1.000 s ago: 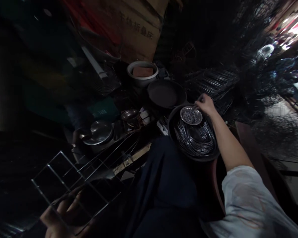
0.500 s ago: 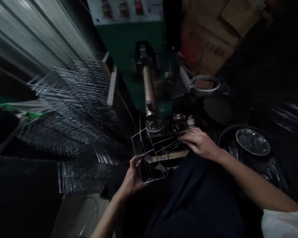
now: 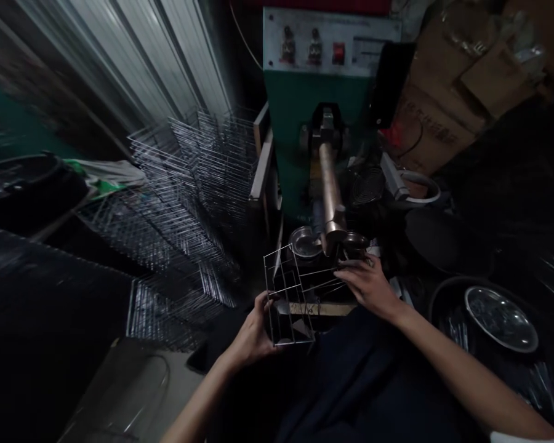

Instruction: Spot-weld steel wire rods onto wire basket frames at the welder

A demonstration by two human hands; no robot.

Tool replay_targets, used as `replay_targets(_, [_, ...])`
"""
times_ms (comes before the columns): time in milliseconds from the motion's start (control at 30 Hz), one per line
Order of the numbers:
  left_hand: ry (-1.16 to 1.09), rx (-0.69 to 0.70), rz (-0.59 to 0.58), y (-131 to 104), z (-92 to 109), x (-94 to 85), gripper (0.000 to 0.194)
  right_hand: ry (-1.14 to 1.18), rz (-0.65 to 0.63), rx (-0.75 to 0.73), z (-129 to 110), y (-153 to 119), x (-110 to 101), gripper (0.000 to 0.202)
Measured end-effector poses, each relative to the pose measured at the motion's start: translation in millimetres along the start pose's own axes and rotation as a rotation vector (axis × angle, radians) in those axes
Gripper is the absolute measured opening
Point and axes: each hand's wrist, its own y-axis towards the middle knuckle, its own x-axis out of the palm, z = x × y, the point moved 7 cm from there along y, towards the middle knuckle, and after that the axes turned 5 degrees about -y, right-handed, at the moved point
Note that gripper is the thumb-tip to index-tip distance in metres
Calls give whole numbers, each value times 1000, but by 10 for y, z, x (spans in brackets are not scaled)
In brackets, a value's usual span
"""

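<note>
My left hand (image 3: pixel 255 332) is closed round the lower left side of a small wire rack (image 3: pixel 290 289), an open frame of thin metal rods. To the right, my right hand (image 3: pixel 372 284) pinches the far end of the rack's long wires, just under the copper-coloured electrode arm (image 3: pixel 331 191) of a green machine (image 3: pixel 290 135). The fingertips are partly in shadow, so any smaller piece between them cannot be made out. Behind the rack are a shallow metal dish (image 3: pixel 306 241) and a second metal dish (image 3: pixel 356 240) below the arm.
Stacked wire racks (image 3: pixel 180 184) rise on the left beside a wooden board edge (image 3: pixel 262 166). At right, a round metal lid or plate (image 3: pixel 501 319) lies over a dark tub with thin rods. Cardboard boxes (image 3: pixel 438 123) stand behind, and a switch panel (image 3: pixel 314 46) tops the machine.
The view has shifted, so the machine and racks appear further right. My right hand now sits closer beneath the electrode arm, with the rack still held in both hands.
</note>
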Motion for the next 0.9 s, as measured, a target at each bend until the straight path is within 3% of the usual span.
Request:
replay_targets(400, [1, 22, 60, 115, -309, -116, 114, 28, 45, 7, -2, 250, 36, 24])
replay_targets(700, [-22, 7, 126, 175, -239, -197, 108, 42, 59, 14, 19, 363, -17, 21])
replay_targets(900, [-96, 18, 136, 251, -244, -196, 104, 43, 32, 50, 71, 406, 68, 23])
